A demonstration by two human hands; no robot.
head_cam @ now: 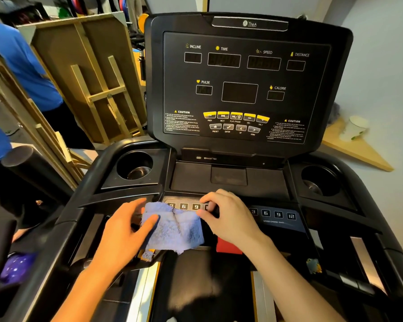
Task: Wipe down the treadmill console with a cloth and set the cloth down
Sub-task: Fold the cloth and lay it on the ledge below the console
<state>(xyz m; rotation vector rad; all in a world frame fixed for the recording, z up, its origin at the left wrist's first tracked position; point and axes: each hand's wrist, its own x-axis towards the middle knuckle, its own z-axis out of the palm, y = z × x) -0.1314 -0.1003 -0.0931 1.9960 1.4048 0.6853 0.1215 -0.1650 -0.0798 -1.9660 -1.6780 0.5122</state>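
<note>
A black treadmill console (244,80) fills the upper middle of the head view, its dark displays off and yellow buttons in a row below. A frayed light-blue cloth (172,226) is stretched over the lower button strip in front of me. My left hand (123,235) grips its left edge, thumb on top. My right hand (230,217) pinches its upper right corner between thumb and fingers. The cloth hides part of the left number keys.
Two round cup holders (134,167) (319,182) flank the console tray. A person in a blue shirt (21,61) stands at the left beside stacked wooden frames (91,77). A paper cup (355,127) sits on a wooden shelf at the right. A red stop tab (228,246) lies under my right wrist.
</note>
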